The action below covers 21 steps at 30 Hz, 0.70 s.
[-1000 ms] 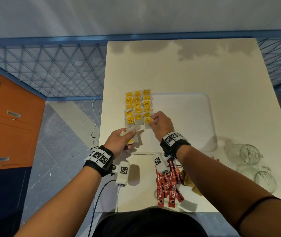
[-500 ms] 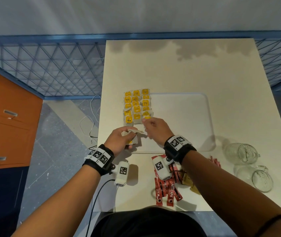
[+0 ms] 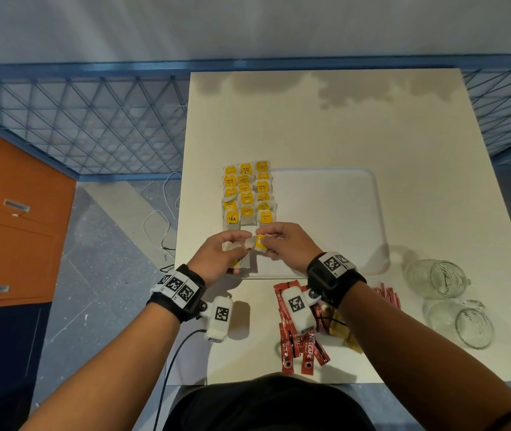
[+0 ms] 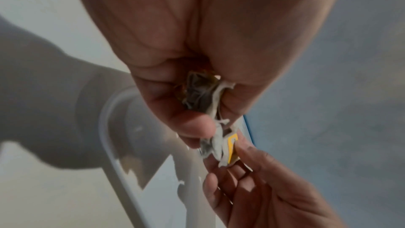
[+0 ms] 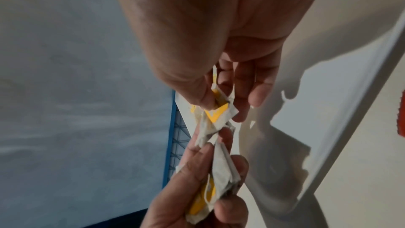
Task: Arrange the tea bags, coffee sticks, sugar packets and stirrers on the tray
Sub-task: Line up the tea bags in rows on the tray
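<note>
Tea bags (image 3: 248, 194) lie in three columns on the left end of the tray (image 3: 325, 213). The left hand (image 3: 217, 256) grips a small stack; the right hand (image 3: 285, 244) pinches its top bag (image 3: 259, 243) by thumb and forefinger. Peel off one bag only — lay it flat, below the right column.
</note>
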{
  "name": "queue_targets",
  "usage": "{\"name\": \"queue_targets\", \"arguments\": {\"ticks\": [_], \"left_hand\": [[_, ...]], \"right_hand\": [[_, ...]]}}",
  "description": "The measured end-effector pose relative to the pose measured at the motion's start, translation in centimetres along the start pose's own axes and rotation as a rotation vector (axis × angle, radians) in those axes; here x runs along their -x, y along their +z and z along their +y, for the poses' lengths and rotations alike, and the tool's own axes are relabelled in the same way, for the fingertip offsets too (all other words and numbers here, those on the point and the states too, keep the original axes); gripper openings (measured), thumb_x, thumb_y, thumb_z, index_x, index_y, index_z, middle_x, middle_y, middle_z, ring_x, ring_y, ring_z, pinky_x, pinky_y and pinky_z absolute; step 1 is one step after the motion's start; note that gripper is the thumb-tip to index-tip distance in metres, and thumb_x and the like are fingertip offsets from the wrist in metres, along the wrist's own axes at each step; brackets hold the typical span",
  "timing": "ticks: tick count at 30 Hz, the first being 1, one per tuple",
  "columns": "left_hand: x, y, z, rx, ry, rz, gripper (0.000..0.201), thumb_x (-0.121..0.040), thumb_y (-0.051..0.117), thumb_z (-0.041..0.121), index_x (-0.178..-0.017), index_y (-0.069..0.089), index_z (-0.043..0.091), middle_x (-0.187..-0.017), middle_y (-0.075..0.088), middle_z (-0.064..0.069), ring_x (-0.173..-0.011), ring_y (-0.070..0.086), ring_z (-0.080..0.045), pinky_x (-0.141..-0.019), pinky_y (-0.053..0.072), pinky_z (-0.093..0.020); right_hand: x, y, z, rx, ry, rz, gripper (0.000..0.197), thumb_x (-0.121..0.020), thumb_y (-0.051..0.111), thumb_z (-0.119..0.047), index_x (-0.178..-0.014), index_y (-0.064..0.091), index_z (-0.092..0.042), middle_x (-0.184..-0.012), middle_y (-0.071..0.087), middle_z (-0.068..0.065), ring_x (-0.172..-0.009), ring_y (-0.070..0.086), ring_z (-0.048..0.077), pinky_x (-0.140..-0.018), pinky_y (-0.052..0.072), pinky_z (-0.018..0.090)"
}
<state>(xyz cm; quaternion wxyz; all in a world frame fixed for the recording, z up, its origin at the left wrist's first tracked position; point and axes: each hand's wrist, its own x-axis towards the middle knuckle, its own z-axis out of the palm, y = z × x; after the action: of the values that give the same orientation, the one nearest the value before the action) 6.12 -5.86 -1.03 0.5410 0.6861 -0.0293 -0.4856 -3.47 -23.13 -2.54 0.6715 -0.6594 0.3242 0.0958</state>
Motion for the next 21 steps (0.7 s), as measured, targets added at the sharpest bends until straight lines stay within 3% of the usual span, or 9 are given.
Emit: {"name": "queue_targets", "arguments": {"ticks": [4,6,8,10,12,14,16,19,21], "left_hand": [[0.0,-0.1,-0.4,0.015,-0.016,-0.012,0.020,-0.095,0.066,0.005,-0.112,0.073,0.014,-0.106,0.065,-0.006,-0.084,0.064,-0.014,-0.069,0.061,-0.037],[0.0,0.0,-0.5,0.009,-0.011,-0.013,0.020,-0.095,0.067,0.005,-0.113,0.071,0.013,-0.108,0.070,-0.003,-0.085,0.064,-0.014,-0.069,0.061,-0.037],[-0.1,0.1,-0.5,0.009,-0.007,-0.019,0.024,-0.095,0.068,0.006,-0.117,0.069,0.014,-0.111,0.070,-0.004,-0.084,0.066,-0.013,-0.070,0.062,-0.039],[-0.3,0.2,-0.5,-0.008,0.001,-0.028,0.024,-0.095,0.069,0.010,-0.118,0.068,0.016,-0.110,0.067,-0.007,-0.083,0.068,-0.014,-0.070,0.062,-0.039],[-0.5,0.3,-0.5,-0.053,0.003,-0.017,0.021,-0.094,0.072,0.015,-0.114,0.070,0.015,-0.105,0.064,-0.008,-0.084,0.067,-0.016,-0.072,0.063,-0.044],[-0.6,0.2,-0.5,-0.078,0.005,0.024,0.014,-0.091,0.075,0.021,-0.103,0.072,0.012,-0.089,0.064,-0.007,-0.079,0.064,-0.020,-0.076,0.062,-0.055],[-0.9,0.1,-0.5,-0.078,0.004,0.074,0.010,-0.088,0.078,0.024,-0.089,0.073,0.015,-0.076,0.062,-0.005,-0.074,0.061,-0.024,-0.075,0.059,-0.064],[-1.1,-0.2,-0.4,-0.082,0.006,0.115,0.009,-0.088,0.078,0.021,-0.081,0.073,0.018,-0.069,0.061,-0.001,-0.070,0.060,-0.026,-0.074,0.057,-0.067],[-1.3,-0.4,-0.3,-0.093,-0.001,0.117,0.008,-0.087,0.078,0.021,-0.085,0.073,0.015,-0.071,0.062,-0.003,-0.070,0.060,-0.028,-0.074,0.058,-0.065]], "right_hand": [[0.1,-0.3,-0.7,0.094,-0.031,-0.016,0.027,-0.093,0.061,-0.004,-0.104,0.072,-0.026,-0.097,0.061,-0.003,-0.075,0.069,0.025,-0.067,0.053,0.031],[0.0,-0.4,-1.1,0.187,-0.087,-0.048,0.030,-0.093,0.061,-0.003,-0.111,0.070,-0.025,-0.111,0.063,-0.002,-0.093,0.066,0.018,-0.071,0.049,0.019],[-0.2,-0.1,-1.4,0.232,-0.125,-0.078,0.033,-0.092,0.063,-0.003,-0.115,0.068,-0.026,-0.123,0.066,0.007,-0.106,0.064,0.020,-0.080,0.053,0.022],[-0.4,0.3,-1.5,0.212,-0.142,-0.102,0.033,-0.088,0.066,-0.010,-0.109,0.068,-0.034,-0.110,0.069,0.020,-0.087,0.063,0.035,-0.077,0.055,0.040],[-0.8,0.5,-1.3,0.187,-0.145,-0.091,0.033,-0.085,0.068,-0.013,-0.107,0.069,-0.038,-0.089,0.066,0.022,-0.071,0.053,0.028,-0.068,0.047,0.040],[-1.0,0.7,-1.2,0.151,-0.134,-0.065,0.032,-0.087,0.071,-0.011,-0.107,0.068,-0.036,-0.085,0.067,0.003,-0.072,0.058,0.019,-0.071,0.050,0.035],[-1.3,1.1,-0.9,0.142,-0.120,-0.004,0.028,-0.086,0.075,-0.019,-0.108,0.068,-0.034,-0.095,0.069,-0.007,-0.086,0.068,0.015,-0.085,0.057,0.038],[-1.6,1.5,-0.4,0.204,-0.093,0.054,0.027,-0.090,0.076,-0.023,-0.116,0.071,-0.019,-0.092,0.069,0.000,-0.087,0.065,0.016,-0.092,0.056,0.044],[-1.7,1.8,-0.4,0.253,-0.098,0.053,0.015,-0.091,0.074,-0.026,-0.105,0.076,-0.022,-0.086,0.073,0.008,-0.081,0.066,0.016,-0.087,0.057,0.044]]}}
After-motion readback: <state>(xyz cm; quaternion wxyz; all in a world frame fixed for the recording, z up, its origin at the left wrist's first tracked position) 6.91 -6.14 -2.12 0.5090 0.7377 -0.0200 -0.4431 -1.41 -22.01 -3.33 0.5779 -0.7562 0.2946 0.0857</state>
